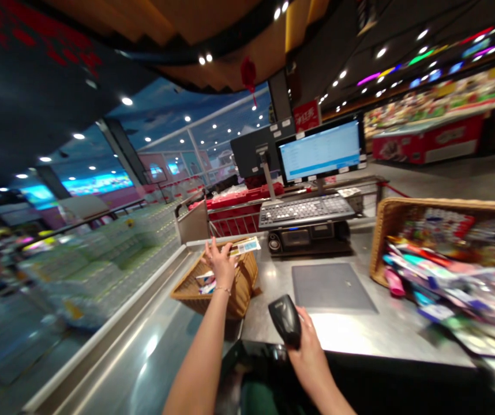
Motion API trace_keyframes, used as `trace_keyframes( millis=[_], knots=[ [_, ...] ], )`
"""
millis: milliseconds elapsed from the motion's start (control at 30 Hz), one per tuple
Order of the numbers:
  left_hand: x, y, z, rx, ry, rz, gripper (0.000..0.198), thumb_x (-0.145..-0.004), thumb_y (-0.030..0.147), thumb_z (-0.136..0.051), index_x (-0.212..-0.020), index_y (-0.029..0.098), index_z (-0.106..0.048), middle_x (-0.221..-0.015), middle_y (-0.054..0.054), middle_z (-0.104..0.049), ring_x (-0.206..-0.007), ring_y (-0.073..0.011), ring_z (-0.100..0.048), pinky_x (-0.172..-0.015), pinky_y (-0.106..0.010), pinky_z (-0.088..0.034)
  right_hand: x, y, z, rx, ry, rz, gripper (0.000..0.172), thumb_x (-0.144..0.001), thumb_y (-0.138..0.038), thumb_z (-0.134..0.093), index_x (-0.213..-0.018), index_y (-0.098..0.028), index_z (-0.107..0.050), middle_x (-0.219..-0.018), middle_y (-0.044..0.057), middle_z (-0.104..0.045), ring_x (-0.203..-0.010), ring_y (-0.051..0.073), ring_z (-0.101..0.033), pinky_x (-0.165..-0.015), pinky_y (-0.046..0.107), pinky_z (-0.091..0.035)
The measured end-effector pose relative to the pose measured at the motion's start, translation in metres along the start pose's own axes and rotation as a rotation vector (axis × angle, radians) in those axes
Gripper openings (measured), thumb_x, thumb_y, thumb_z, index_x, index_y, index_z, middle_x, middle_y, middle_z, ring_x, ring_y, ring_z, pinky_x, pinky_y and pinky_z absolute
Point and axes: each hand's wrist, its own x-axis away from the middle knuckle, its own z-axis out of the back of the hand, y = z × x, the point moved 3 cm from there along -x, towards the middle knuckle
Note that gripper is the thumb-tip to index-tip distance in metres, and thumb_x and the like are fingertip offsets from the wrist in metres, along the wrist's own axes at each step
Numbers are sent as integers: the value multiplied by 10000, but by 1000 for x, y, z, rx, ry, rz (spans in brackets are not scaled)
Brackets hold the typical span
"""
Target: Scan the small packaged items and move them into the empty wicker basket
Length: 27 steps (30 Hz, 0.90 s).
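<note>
My left hand (220, 264) reaches over a small wicker basket (245, 282) at the left of the counter. Between its thumb and fingers is one end of a flat white package (247, 246) with blue and yellow print; the package sticks out to the right, above the basket's far rim. Some small white and blue packets (206, 284) lie inside the basket. Low in the middle, my right hand (306, 343) is closed around a black handheld barcode scanner (285, 320), its head pointing up and left.
A grey mat (332, 287) lies on the metal counter (269, 276). Behind it stand a keyboard (306, 210) and a lit monitor (321, 151). A larger wicker basket (377, 242) and a pile of colourful packaged goods (455, 282) fill the right side. A metal rail (113, 323) borders the left.
</note>
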Motion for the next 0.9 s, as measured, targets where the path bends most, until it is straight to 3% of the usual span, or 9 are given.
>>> trace_keyframes(
  millis=[200, 467, 700, 900],
  knots=[
    [3, -15, 1, -45, 18, -1, 373, -728, 200, -692, -1085, 312, -696, -1522, -102, -352, -1426, -372, -209, -1070, -700, -199, 2, -10, -3, 2, 24, -14, 532, -699, -83, -442, -1218, -114, -555, -1318, 187, -527, -1289, 326, -486, -1093, 514, -391],
    [6, -28, 2, -47, 12, 38, 345, -734, 207, -689, -1067, 294, -700, -1513, -117, -360, -1433, -363, -198, -1079, -711, -152, 3, -12, -6, -13, 29, -29, 503, -702, -111, -457, -1191, -145, -570, -1299, 162, -549, -1266, 302, -510, -1097, 488, -388],
    [9, -31, 6, -66, -33, 118, 381, -742, 277, -700, -1123, 288, -674, -1532, -126, -325, -1442, -371, -173, -1062, -721, -172, 5, -12, -6, -31, 46, -48, 507, -689, -108, -482, -1181, -185, -579, -1289, 129, -565, -1247, 284, -530, -1092, 465, -400],
    [9, -25, 1, -77, -29, 95, 440, -749, 342, -701, -1181, 284, -643, -1534, -143, -315, -1441, -375, -177, -1056, -717, -195, 4, -12, -4, -40, 48, -47, 498, -695, -115, -476, -1179, -165, -581, -1286, 150, -562, -1254, 310, -519, -1083, 497, -405]
  ],
)
